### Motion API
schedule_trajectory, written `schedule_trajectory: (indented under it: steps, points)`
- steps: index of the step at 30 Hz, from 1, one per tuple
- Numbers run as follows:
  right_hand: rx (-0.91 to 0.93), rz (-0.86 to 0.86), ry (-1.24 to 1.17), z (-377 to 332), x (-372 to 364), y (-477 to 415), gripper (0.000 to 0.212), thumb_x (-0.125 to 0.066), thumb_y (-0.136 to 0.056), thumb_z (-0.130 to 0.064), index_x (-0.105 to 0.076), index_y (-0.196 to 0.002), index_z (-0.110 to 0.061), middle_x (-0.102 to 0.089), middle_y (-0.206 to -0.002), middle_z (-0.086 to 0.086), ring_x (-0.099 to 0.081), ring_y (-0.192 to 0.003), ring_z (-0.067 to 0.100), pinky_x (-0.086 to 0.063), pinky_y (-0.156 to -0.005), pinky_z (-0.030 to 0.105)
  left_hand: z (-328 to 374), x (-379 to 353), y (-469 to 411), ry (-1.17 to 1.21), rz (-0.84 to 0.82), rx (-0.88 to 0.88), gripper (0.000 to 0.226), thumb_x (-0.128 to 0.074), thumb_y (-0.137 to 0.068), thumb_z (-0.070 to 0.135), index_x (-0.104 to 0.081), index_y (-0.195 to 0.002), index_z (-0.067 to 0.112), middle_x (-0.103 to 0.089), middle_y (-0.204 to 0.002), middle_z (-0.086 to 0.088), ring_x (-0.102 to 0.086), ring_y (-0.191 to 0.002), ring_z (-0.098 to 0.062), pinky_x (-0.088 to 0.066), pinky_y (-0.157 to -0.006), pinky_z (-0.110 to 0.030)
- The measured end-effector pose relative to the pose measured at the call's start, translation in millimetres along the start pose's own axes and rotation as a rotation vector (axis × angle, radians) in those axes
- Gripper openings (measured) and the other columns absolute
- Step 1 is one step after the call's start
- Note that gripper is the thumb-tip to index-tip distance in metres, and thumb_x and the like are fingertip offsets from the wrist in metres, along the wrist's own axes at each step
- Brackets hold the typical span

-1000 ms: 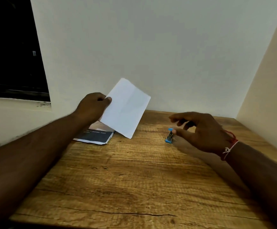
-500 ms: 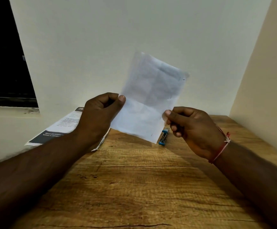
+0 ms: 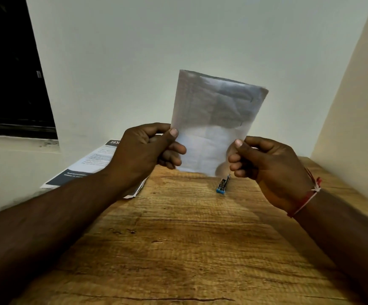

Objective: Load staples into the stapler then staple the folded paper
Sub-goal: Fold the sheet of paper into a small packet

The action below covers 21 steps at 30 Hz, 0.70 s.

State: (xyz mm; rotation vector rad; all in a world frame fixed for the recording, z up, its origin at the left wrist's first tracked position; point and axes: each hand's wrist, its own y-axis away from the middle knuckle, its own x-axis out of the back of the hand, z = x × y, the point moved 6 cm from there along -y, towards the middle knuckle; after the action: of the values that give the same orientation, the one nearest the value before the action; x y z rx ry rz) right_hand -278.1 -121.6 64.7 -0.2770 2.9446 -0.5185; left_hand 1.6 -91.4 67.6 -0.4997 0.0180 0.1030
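I hold the folded white paper [image 3: 213,119] upright in front of me above the wooden table [image 3: 178,238]. My left hand [image 3: 147,150] pinches its lower left edge between thumb and fingers. My right hand [image 3: 266,164] pinches its lower right edge. Faint print shows through the sheet. A small blue stapler [image 3: 222,185] lies on the table just below the paper's bottom edge, between my hands and nearer the right one. Neither hand touches it. No loose staples are visible.
A printed leaflet [image 3: 90,166] with dark bands lies at the table's back left, partly over the edge and behind my left forearm. White walls close the back and right. A dark window [image 3: 9,69] is at the left.
A second ago only my left hand held the paper while my right hovered over the stapler. My right hand has since taken the paper's right edge, and the sheet now stands more upright.
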Motion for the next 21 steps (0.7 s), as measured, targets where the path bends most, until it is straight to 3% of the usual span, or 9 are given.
schedule_trajectory:
  steps: [5, 9, 13, 17, 21]
  points:
    - [-0.064, -0.059, -0.13, 3.2, -6.9, 2.6, 0.029, -0.075, -0.093, -0.023, -0.076, -0.111, -0.001, -0.08, -0.094, 0.017, -0.08, -0.082, 0.024, -0.067, -0.071, 0.027, -6.2, -5.1, 2.2, 0.096, -0.02, 0.03, 0.011, -0.068, -0.111, 0.013, -0.074, -0.108, 0.004, -0.085, -0.099, -0.023, -0.085, -0.082, -0.031, -0.071, -0.073, -0.037]
    - [-0.04, -0.05, -0.123, 2.3, -10.1, 4.7, 0.028, -0.075, -0.093, -0.023, -0.078, -0.11, -0.002, -0.082, -0.101, 0.021, -0.082, -0.092, 0.03, -0.07, -0.079, 0.032, -1.4, -6.7, 3.6, 0.117, -0.033, 0.018, 0.016, -0.068, -0.111, 0.019, -0.075, -0.111, 0.004, -0.086, -0.101, -0.023, -0.087, -0.089, -0.035, -0.073, -0.08, -0.04]
    - [0.015, 0.001, -0.128, -2.0, -7.9, 4.5, 0.025, -0.075, -0.09, -0.021, -0.078, -0.108, -0.004, -0.084, -0.104, 0.02, -0.084, -0.096, 0.034, -0.07, -0.081, 0.033, 1.5, -7.1, 5.5, 0.132, -0.014, 0.002, 0.015, -0.067, -0.111, 0.013, -0.079, -0.106, 0.005, -0.087, -0.095, -0.018, -0.088, -0.09, -0.034, -0.073, -0.084, -0.044]
    - [0.097, 0.028, -0.07, -7.7, -6.7, 4.7, 0.033, -0.075, -0.092, -0.02, -0.076, -0.114, 0.004, -0.084, -0.102, 0.019, -0.084, -0.097, 0.034, -0.069, -0.083, 0.032, 4.5, -6.4, 6.5, 0.106, -0.011, -0.028, 0.019, -0.069, -0.11, 0.013, -0.079, -0.113, -0.003, -0.086, -0.103, -0.023, -0.087, -0.098, -0.037, -0.072, -0.092, -0.047]
    - [0.139, 0.049, -0.017, -9.8, -5.4, 5.2, 0.03, -0.077, -0.091, -0.022, -0.079, -0.107, 0.003, -0.083, -0.102, 0.022, -0.083, -0.097, 0.038, -0.069, -0.086, 0.038, 3.6, -7.2, 7.7, 0.125, 0.002, -0.021, 0.019, -0.071, -0.109, 0.012, -0.078, -0.113, -0.005, -0.086, -0.104, -0.025, -0.087, -0.1, -0.038, -0.072, -0.092, -0.046]
